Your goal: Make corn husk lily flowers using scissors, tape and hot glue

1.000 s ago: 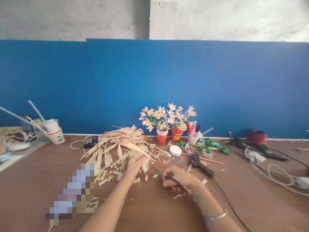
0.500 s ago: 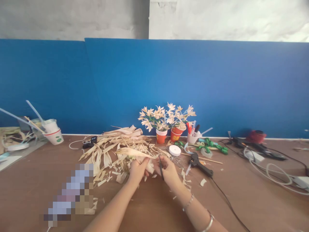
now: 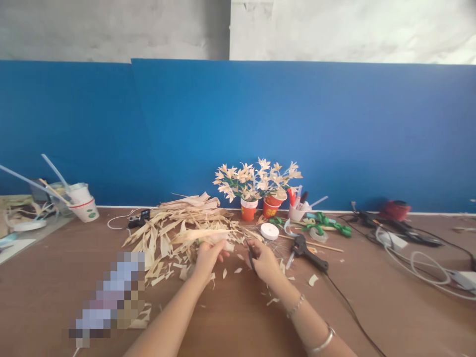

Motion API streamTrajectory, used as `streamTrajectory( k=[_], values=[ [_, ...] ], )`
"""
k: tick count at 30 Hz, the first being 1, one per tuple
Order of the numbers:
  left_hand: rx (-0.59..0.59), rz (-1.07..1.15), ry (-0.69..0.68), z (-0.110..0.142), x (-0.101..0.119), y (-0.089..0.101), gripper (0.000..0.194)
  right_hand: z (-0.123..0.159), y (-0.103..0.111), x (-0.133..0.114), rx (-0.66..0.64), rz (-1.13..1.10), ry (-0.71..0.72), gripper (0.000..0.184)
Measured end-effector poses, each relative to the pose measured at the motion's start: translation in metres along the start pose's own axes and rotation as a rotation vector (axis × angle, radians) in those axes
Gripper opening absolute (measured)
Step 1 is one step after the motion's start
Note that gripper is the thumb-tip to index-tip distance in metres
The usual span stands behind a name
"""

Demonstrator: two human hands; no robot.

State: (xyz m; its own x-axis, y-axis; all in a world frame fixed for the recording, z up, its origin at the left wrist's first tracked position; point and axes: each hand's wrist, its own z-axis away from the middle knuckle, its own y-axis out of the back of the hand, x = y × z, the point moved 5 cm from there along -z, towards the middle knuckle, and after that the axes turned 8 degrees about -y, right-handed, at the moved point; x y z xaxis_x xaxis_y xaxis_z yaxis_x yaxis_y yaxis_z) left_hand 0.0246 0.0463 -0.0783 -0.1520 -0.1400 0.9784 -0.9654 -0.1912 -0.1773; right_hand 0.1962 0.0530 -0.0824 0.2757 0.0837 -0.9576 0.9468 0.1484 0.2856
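My left hand (image 3: 210, 256) is closed on a pale, dried corn husk (image 3: 203, 235), pinching it near its right end. The strip stretches left from my fingers over the husk pile. My right hand (image 3: 261, 258) grips dark scissors (image 3: 252, 255), blades pointing up and away and handles partly hidden by my fingers. A small gap separates the scissors from the husk. Beyond my left hand spreads a heap of dried husks (image 3: 163, 230). Small cut scraps (image 3: 238, 270) lie on the table between and around my hands.
Husk flowers stand in red paper cups (image 3: 248, 212) at the back. A white ribbon roll (image 3: 269, 231) and a black glue gun (image 3: 308, 254) with a trailing cord lie to the right. White cables (image 3: 420, 263) are farther right; a blurred-out object (image 3: 107, 297) is at left.
My right hand has drawn slightly right with the scissors, away from the husk. My left hand has shifted a little left with the husk, and a scrap shows between my hands.
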Motion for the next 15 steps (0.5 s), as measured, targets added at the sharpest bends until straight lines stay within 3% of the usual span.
streamTrajectory(
  k=[3, 7, 11, 15],
  values=[
    [-0.022, 0.046, -0.008, -0.001, 0.000, 0.001, 0.022, 0.001, 0.000, 0.002, -0.019, 0.053, -0.028, 0.020],
    [0.051, 0.027, 0.009, -0.002, -0.001, 0.005, 0.028, 0.004, 0.001, -0.004, -0.047, 0.014, -0.074, 0.020],
    [0.138, 0.091, -0.018, -0.002, 0.006, 0.009, 0.029, 0.012, -0.002, -0.012, -0.270, -0.089, -0.222, 0.034],
    [0.168, 0.067, -0.029, -0.001, 0.011, 0.011, 0.028, 0.021, -0.005, -0.018, -0.468, -0.011, -0.273, 0.044]
  ],
)
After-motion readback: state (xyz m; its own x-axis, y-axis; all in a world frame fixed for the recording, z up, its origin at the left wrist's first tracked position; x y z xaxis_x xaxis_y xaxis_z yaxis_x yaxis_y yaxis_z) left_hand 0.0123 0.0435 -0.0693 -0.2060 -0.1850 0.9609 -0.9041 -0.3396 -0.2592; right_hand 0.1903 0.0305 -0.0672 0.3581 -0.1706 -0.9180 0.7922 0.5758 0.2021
